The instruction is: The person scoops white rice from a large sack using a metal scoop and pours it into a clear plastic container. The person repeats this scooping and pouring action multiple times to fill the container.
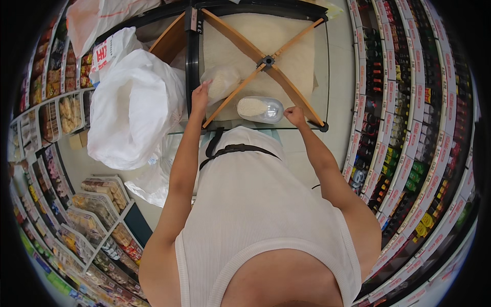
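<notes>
My left hand (201, 93) grips the edge of a clear plastic bag (220, 82) with some white rice in it, at the left side of a bin. In my right hand (294, 116) is the handle end of a clear plastic scoop (260, 109). Rice lies in the left part of the scoop, which is over the near part of the bin. Loose rice (238, 34) spreads across the bin under crossed wooden dividers (285, 80). The dividers meet at a dark hub (267, 61).
A large open white sack (130, 111) stands left of the bin, with another printed bag (111, 53) behind it. The bin's near glass edge (245, 127) runs before my waist. Stocked shelves (406, 126) line the right; wire baskets of packaged food (96, 207) stand at lower left.
</notes>
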### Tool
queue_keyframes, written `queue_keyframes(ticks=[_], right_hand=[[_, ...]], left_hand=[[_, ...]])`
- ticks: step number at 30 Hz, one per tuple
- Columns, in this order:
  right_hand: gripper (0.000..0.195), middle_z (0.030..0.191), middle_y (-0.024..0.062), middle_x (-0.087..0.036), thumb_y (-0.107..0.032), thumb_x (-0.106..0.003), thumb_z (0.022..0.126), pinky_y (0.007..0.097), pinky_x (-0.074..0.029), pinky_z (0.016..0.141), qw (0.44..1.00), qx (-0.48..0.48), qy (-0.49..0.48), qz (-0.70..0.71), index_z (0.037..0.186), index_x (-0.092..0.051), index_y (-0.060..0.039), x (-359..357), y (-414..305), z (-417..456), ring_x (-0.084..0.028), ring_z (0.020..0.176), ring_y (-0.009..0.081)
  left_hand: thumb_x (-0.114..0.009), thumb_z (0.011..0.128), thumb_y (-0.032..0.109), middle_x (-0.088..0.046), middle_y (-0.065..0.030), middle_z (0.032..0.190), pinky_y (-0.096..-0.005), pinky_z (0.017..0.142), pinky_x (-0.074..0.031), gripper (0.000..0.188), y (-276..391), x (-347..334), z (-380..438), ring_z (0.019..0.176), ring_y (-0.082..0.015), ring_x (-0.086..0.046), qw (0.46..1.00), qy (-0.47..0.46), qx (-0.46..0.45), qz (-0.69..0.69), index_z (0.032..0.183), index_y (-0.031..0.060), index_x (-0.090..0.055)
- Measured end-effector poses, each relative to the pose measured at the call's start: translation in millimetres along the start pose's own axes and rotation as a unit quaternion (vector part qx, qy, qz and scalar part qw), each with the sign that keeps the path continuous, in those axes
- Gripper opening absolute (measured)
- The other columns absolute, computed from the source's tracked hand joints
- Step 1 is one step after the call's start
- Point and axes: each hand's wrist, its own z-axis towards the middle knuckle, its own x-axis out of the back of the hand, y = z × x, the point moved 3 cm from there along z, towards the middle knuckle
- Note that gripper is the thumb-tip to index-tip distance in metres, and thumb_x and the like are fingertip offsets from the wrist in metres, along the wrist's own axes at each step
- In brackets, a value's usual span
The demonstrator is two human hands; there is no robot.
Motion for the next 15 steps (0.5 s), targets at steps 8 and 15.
queue_keyframes(ticks=[8, 15], right_hand=[[0.019, 0.077, 0.0134, -0.071, -0.015, -0.069, 0.079, 0.0315, -0.051, 0.067, 0.993, 0.037, -0.016, 0.109, 0.085, -0.07, 0.0029, 37.5, -36.8, -29.4, -0.067, 0.07, 0.0204], [0.026, 0.081, 0.0149, -0.07, -0.025, -0.069, 0.079, 0.036, -0.052, 0.07, 0.999, 0.019, 0.027, 0.033, 0.087, -0.072, -0.0005, 72.8, -45.9, -52.2, -0.069, 0.078, 0.0277]], left_hand=[[-0.049, 0.1, 0.042, -0.033, 0.0098, 0.066, -0.0204, 0.052, -0.03, 0.041, -0.6, 0.8, 7.5, 0.058, -0.004, -0.032, 1.0, 0.007, -0.004, 0.026, 0.121, 0.0126, -0.068], [-0.048, 0.101, 0.042, -0.03, 0.0098, 0.064, -0.022, 0.051, -0.024, 0.043, -4.9, 4.4, 11.5, 0.056, -0.0043, -0.028, 0.999, -0.014, -0.023, 0.02, 0.124, 0.0106, -0.066]])
